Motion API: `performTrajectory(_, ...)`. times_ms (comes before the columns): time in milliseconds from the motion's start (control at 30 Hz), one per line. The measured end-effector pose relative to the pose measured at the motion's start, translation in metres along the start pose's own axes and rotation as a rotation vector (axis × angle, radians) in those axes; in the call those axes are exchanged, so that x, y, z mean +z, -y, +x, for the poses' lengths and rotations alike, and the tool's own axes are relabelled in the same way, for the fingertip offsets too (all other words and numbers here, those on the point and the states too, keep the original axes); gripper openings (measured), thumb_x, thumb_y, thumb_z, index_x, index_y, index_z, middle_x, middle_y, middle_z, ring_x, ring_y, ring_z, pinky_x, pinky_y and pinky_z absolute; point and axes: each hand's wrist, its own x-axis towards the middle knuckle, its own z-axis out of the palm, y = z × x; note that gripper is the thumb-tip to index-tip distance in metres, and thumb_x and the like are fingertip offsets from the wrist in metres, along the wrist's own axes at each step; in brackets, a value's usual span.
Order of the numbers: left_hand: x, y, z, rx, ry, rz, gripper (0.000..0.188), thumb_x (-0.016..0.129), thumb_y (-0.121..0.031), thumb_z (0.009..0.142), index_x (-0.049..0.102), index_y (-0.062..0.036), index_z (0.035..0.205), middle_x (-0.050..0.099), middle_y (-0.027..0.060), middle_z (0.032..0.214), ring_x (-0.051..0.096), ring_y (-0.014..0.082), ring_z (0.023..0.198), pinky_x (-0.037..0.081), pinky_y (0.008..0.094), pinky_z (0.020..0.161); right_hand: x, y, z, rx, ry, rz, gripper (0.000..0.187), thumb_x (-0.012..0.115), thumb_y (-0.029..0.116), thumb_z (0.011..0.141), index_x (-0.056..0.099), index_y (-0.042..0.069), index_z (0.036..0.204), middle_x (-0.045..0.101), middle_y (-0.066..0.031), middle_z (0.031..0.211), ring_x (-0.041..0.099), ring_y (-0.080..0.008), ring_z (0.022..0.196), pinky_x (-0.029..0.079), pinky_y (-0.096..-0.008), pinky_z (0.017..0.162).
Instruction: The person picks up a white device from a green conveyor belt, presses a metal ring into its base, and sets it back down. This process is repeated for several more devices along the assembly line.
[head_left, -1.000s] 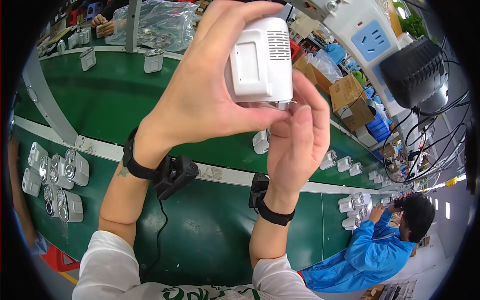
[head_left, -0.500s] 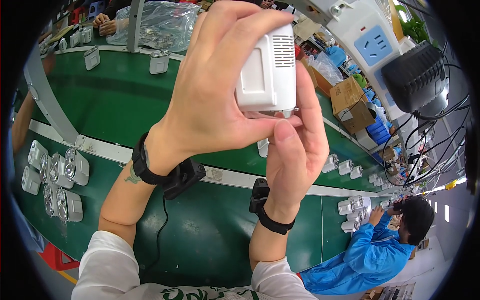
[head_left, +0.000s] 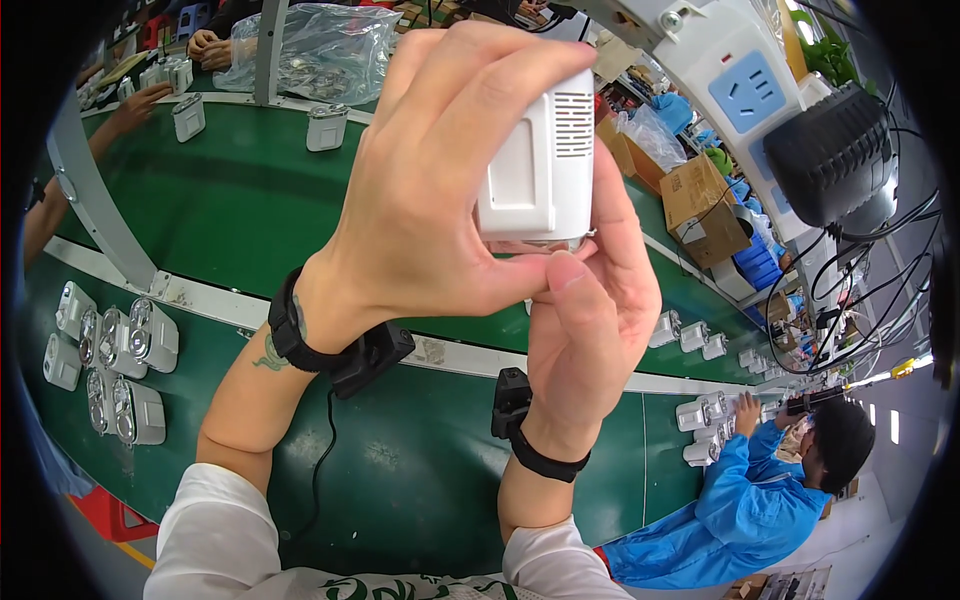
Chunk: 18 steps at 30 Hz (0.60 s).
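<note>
Up in front of me is a white plastic device (head_left: 522,180) with rows of vent slots and a raised panel on its side. My left hand (head_left: 430,170) is wrapped round it, fingers over the top and thumb along the lower edge. Against its lower right corner presses the thumb of my right hand (head_left: 590,310), close to the left thumb, while the other right fingers reach up behind the device. A small part pokes out at that corner, mostly hidden by the fingertips. Both wrists wear black straps with a small black unit.
Similar white units (head_left: 125,345) stand in a cluster at left, others (head_left: 326,127) on the green belt (head_left: 230,210). A power strip (head_left: 750,90) with a black adapter (head_left: 830,150) hangs close at upper right. A co-worker in blue (head_left: 740,500) is at right.
The device and both my hands have shifted slightly downward. Units on the far belt have moved a little right. Another person's hand has come in at upper left; the co-worker's hands have moved.
</note>
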Motion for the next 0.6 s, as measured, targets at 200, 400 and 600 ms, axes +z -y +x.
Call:
performTrajectory(200, 0.007, 0.007, -0.014, -0.060, -0.092, -0.052, 0.079, 0.084, -0.027, 0.056, 0.060, 0.0047, 0.125, 0.061, 0.0187, 0.115, 0.060, 0.0307, 0.099, 0.049, 0.0360, 0.086, 0.003, 0.001, -0.003, 0.017, -0.041, -0.025, 0.063, 0.060, -0.002, 0.089, 0.034, -0.013, 0.146, 0.050, -0.0199, 0.141, 0.055, -0.0174, 0.120, 0.042, -0.0307, 0.103)
performTrajectory(400, 0.009, 0.006, -0.014, -0.035, -0.121, -0.026, 0.078, 0.084, -0.025, 0.054, 0.062, 0.0047, 0.122, 0.062, 0.0187, 0.112, 0.059, 0.0299, 0.093, 0.049, 0.0365, 0.082, 0.003, -0.002, -0.005, 0.000, -0.061, -0.048, 0.061, 0.059, -0.003, 0.090, 0.035, -0.013, 0.145, 0.053, -0.0186, 0.138, 0.056, -0.0153, 0.116, 0.043, -0.0293, 0.102)
performTrajectory(600, 0.013, 0.005, -0.018, -0.067, -0.121, -0.016, 0.077, 0.084, -0.023, 0.054, 0.062, 0.0029, 0.123, 0.062, 0.0179, 0.109, 0.059, 0.0307, 0.092, 0.049, 0.0374, 0.081, 0.006, -0.003, -0.003, 0.033, -0.142, -0.068, 0.060, 0.059, -0.002, 0.092, 0.036, -0.011, 0.146, 0.056, -0.0156, 0.134, 0.057, -0.0158, 0.116, 0.043, -0.0291, 0.102)
